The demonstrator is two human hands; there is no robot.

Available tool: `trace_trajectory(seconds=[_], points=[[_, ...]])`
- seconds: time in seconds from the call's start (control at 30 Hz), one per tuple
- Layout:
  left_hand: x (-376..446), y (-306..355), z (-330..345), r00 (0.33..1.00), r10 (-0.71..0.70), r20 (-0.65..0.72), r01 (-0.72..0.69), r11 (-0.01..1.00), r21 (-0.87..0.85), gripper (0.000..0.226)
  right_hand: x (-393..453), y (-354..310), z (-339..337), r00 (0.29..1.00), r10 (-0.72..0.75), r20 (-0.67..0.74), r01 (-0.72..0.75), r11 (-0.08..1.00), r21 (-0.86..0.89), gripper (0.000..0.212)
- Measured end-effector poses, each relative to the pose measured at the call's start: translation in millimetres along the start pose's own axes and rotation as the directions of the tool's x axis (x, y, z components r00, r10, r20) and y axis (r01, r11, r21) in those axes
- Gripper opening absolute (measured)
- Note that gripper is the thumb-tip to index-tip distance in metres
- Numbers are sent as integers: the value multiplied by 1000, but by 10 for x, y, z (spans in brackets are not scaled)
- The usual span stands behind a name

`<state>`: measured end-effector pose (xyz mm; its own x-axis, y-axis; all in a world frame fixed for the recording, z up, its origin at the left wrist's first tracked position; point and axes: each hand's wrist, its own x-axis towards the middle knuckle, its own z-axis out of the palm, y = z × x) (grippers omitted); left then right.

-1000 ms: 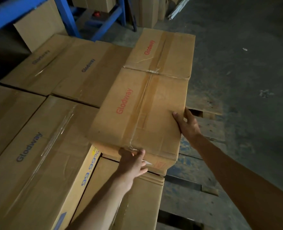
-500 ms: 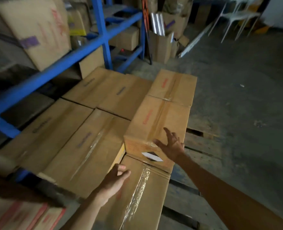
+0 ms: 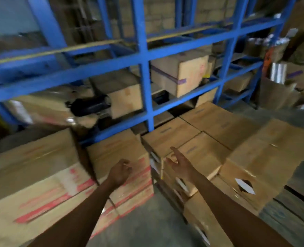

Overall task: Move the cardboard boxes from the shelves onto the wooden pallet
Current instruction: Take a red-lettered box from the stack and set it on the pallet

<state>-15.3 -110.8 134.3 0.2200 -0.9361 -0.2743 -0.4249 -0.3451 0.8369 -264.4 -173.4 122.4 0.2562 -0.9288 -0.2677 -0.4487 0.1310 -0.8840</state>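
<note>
Plain cardboard boxes (image 3: 210,136) lie stacked on the wooden pallet (image 3: 298,199) at the right, with the long top box (image 3: 268,154) at the stack's right edge. More boxes rest on the blue shelves: one with purple tape (image 3: 179,75) and another lower left of it (image 3: 124,100). My left hand (image 3: 120,172) hangs as a loose fist over a red-printed box (image 3: 115,150) and holds nothing. Over the near corner of the pallet stack, my right hand (image 3: 180,165) is spread with its fingers apart and holds nothing.
The blue steel rack (image 3: 144,68) fills the background, its upright just behind the boxes. A large red-printed box (image 3: 37,175) stands at the left. A dark bag (image 3: 88,106) lies on a low shelf. Bare concrete floor (image 3: 147,227) shows between the two stacks.
Both hands have let go of the long box, which now rests on the pallet stack. My view has swung left and up toward the shelves, and both hands reach forward holding nothing.
</note>
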Motion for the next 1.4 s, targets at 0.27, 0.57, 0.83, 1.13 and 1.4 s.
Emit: trace_trajectory(seconds=[0.27,0.57,0.83,1.13,1.4], points=[[-628,-731,-1542,881,-165,-444,168,985,-34,40,10,-1177,1558,952,-128,279,134,991,-4,60],[-674,-1515,-2445,664,-482,-572,464,865,-190,62,474,-1929,2558,774,-135,619,174,985,-2,43],[-87,-1969,-3039,507,-598,-620,689,714,-125,74,1527,-2006,3342,744,-53,666,164,981,-105,87],[381,-2341,-3267,315,-729,-607,736,591,-328,119,2215,-1842,3755,703,68,708,54,987,-148,92],[209,-2324,-3266,249,-700,-670,643,636,-426,93,2103,-1692,3556,696,235,679,-286,957,-38,67]])
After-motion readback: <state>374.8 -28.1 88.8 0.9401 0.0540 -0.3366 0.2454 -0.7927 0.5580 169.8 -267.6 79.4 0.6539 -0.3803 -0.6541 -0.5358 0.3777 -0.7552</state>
